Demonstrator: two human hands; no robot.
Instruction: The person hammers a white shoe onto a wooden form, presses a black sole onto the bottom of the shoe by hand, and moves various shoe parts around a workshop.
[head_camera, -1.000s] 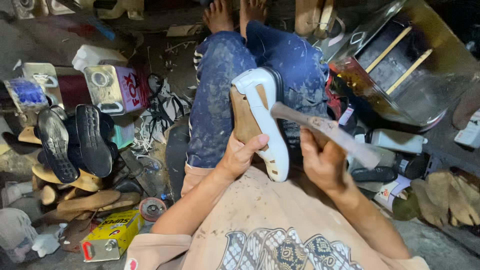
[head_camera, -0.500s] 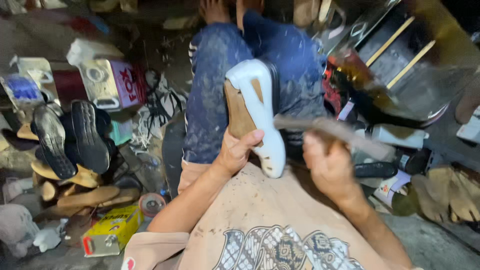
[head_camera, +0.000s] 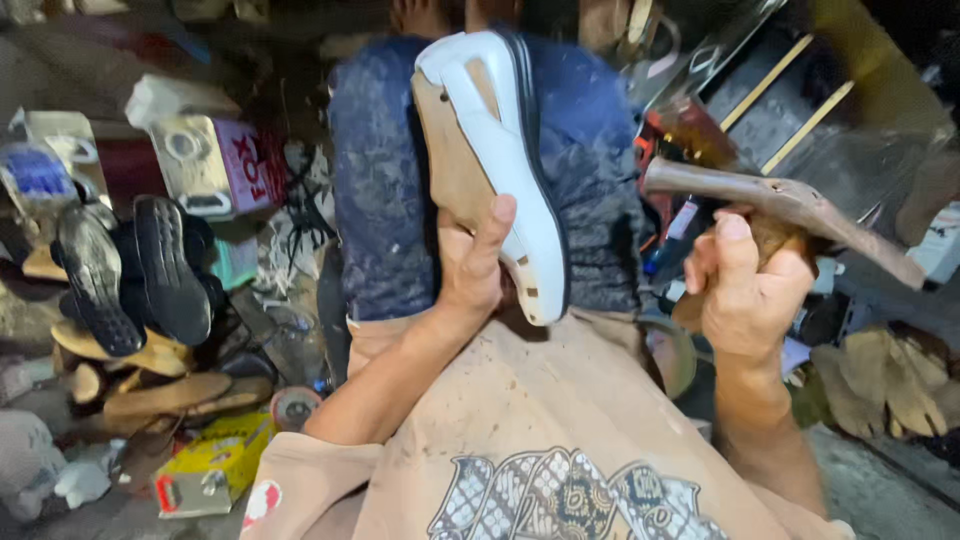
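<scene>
My left hand grips a shoe sole, white on the outer side with a tan insole side, standing upright on my lap between my blue-jeaned legs. My thumb lies across its white face. My right hand is shut on the wooden handle of a rusty hammer, lifted to the right of the sole, with its head pointing left toward the sole and not touching it. A tan printed apron covers my lap.
On the floor at the left lie black shoe soles, tan insoles, a yellow box, a tape roll and a pink and white carton. Dark metal frames and worn gloves crowd the right.
My right hand has lifted the hammer up and to the right, away from the sole. The view has moved closer to the sole, which my left hand keeps holding.
</scene>
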